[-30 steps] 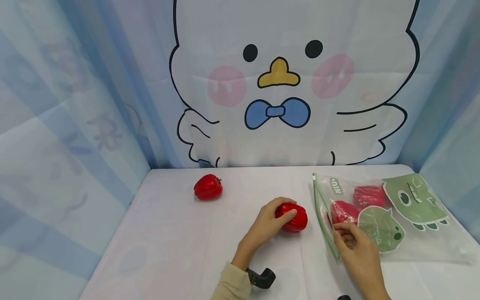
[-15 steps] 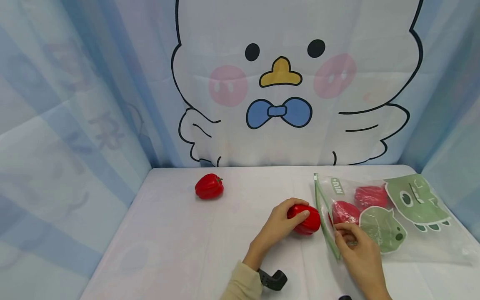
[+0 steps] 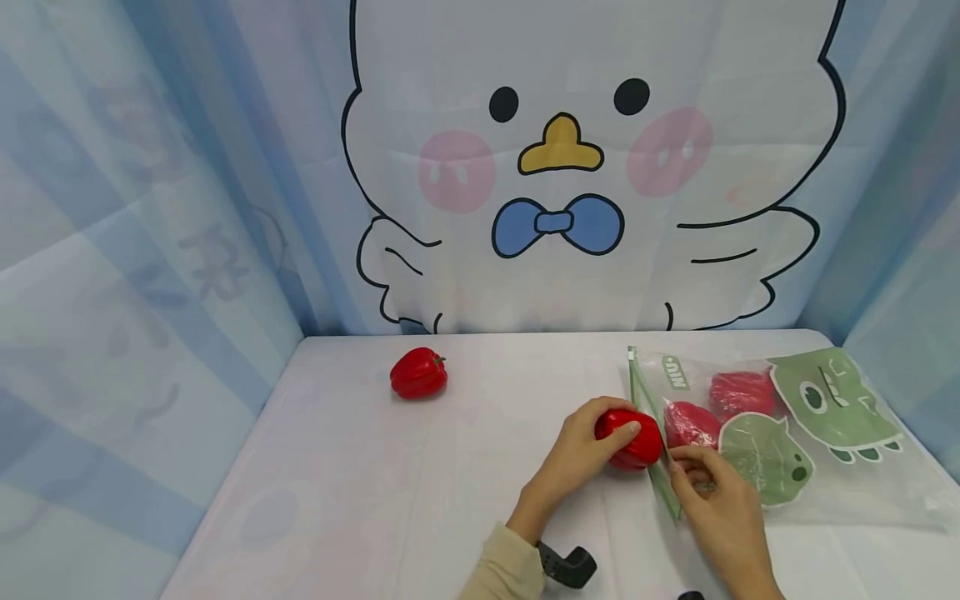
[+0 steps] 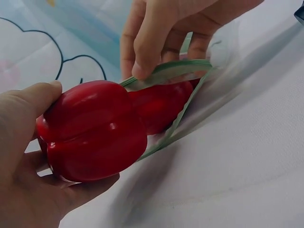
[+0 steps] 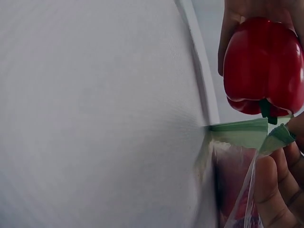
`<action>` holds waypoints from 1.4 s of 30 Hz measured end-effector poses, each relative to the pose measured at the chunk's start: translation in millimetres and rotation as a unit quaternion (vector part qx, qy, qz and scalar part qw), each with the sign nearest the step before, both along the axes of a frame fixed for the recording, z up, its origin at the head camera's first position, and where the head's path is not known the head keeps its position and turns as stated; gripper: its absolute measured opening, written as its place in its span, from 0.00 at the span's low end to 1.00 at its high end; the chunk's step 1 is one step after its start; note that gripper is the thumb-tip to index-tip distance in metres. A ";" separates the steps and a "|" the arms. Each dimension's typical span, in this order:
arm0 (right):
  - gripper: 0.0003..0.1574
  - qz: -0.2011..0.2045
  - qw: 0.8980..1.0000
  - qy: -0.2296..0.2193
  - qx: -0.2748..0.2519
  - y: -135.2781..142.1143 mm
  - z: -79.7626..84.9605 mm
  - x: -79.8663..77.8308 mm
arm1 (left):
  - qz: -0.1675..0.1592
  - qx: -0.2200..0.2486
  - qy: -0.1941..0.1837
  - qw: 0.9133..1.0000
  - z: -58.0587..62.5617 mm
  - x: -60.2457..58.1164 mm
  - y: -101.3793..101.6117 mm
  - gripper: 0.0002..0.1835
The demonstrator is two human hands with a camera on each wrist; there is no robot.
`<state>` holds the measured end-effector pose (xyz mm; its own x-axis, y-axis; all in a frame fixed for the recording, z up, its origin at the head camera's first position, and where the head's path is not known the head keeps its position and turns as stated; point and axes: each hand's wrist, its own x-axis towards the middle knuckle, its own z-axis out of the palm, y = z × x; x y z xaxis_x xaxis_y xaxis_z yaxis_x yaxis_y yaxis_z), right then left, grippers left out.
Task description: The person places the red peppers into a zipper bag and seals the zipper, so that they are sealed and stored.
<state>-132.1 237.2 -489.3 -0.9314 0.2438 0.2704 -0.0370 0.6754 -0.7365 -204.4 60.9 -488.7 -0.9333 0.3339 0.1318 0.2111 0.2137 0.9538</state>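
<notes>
My left hand (image 3: 581, 450) grips a glossy red bell pepper (image 3: 632, 440), thumb on top and fingers around its side. The pepper is at the mouth of a clear zip bag (image 3: 840, 500) with a green edge and green cartoon print. In the left wrist view the bag's green rim (image 4: 178, 69) gapes open, with another red pepper (image 4: 161, 104) inside. My right hand (image 3: 712, 496) pinches the upper rim of that mouth. Through the right wrist view the held pepper (image 5: 263, 64) points its green stem at the rim. Two red peppers show through the plastic.
Another red bell pepper (image 3: 418, 373) lies alone toward the back left of the white table (image 3: 360, 500). A curtain (image 3: 555, 292) with a cartoon bird hangs behind the table's far edge. A black wrist device (image 3: 568, 568) sits on the left wrist.
My left hand has carried the red bell pepper rightward, from beside the bag up to its opening. My right hand stays at the rim, and the lone pepper has not moved.
</notes>
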 end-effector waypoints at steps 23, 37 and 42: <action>0.11 -0.009 1.000 -0.010 -0.003 0.7 -0.1 0.6 | 0.045 0.018 0.011 0.999 -15.4 2.2 21.9 0.18; 0.12 -0.006 1.000 -0.004 0.008 -0.3 2.6 -1.2 | 0.059 0.013 0.012 0.998 -16.0 4.1 30.6 0.19; 0.12 0.000 1.000 0.004 0.005 0.9 -1.0 -0.3 | 0.038 0.005 0.012 0.999 -14.7 6.6 29.0 0.19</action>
<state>-132.4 238.0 -490.3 -0.9292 0.2405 0.2806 -0.0435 0.6828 -0.7293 -197.8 89.8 -503.4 -0.9523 0.2612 0.1579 0.2180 0.2202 0.9508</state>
